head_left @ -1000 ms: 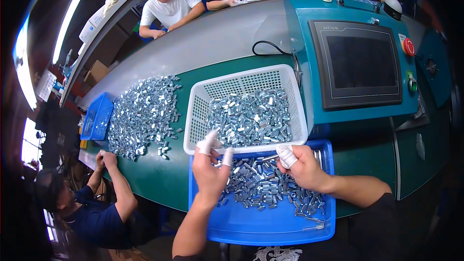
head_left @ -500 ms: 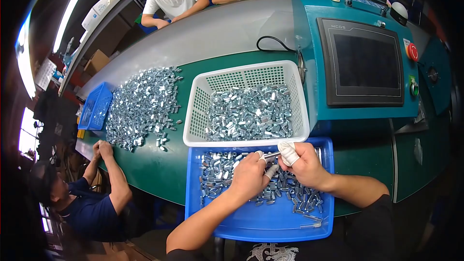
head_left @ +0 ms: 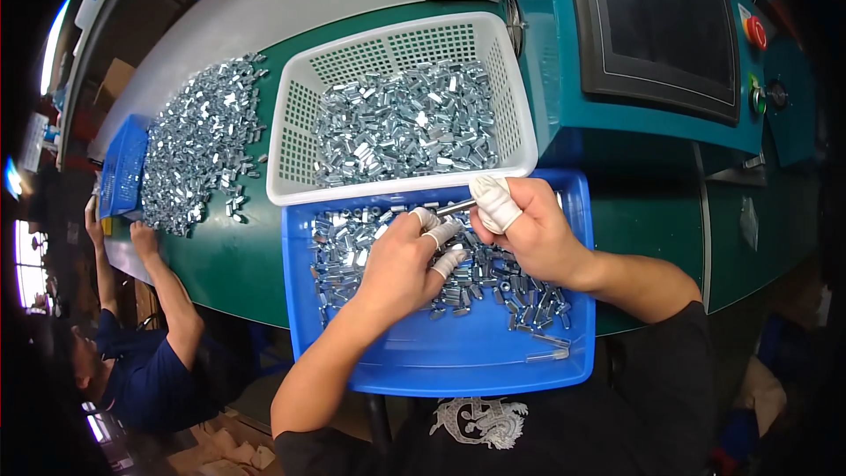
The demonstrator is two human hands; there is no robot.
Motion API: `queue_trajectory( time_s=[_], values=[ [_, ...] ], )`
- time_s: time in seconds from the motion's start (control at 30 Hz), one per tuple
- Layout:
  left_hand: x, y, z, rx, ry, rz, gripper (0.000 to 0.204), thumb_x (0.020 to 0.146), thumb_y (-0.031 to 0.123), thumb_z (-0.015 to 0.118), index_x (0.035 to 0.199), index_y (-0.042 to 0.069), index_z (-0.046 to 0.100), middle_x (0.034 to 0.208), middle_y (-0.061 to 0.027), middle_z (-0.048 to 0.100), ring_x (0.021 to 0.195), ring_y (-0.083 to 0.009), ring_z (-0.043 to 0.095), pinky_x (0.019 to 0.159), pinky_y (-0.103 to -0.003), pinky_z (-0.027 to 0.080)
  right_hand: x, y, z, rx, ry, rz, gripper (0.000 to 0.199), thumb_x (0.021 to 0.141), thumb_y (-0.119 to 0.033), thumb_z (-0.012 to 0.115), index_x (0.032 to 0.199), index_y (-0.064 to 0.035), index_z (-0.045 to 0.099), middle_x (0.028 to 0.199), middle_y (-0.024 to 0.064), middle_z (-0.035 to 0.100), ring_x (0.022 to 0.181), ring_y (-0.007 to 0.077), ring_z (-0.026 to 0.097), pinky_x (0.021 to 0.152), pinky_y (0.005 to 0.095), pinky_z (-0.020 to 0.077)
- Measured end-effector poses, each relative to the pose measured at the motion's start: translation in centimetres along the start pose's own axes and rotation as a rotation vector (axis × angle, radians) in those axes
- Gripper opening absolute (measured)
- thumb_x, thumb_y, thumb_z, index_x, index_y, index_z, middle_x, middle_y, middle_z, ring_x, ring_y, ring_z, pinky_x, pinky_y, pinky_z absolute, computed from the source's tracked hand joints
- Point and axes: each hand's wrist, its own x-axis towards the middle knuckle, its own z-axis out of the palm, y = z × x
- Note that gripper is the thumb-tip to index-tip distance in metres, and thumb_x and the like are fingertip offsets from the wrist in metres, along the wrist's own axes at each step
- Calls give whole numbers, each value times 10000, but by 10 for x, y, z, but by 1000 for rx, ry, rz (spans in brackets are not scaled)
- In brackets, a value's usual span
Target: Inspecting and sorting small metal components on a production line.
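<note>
My right hand, white tape wrapped on its fingers, is closed around a slim metal rod. Toward the left, the rod's other end meets the taped fingertips of my left hand. That hand's thumb and fingers are pinched; whatever small piece they hold is hidden. Both hands hover over a shallow blue tray. Lying in it are many small hexagonal metal sleeves, heaped mostly along its far side. Two clear, slender pieces rest near its right front corner.
Beyond the tray stands a white perforated basket full of similar metal sleeves. To its left, a loose pile covers the green table. A co-worker's hands are by a blue basket. A teal machine with a screen stands right.
The view has tilted down, so the scene sits higher and further left. The co-worker's clasped hands have parted and reached the blue basket. My hands stay together at the rod.
</note>
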Motion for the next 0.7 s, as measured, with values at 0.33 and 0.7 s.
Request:
queue_trajectory(
  time_s=[0.33,0.7],
  values=[
    [3,-1,3,-71,-119,-66,247,703,157,740,885,38,623,855,-125,606,753,-294,571,668,-369,463,0,2,-1,48,1,82,340,983,-305,388,796,-58,529,595,-5,500,474,31,362,426,191,287],
    [0,-5,-20,-630,162,-124,265,900,32,526,1161,8,570,994,-72,610,839,-142,573,742,-254,455,-1,-2,-1,47,-18,156,392,983,-332,387,753,-51,533,586,-6,492,460,35,349,423,195,283]
  ],
)
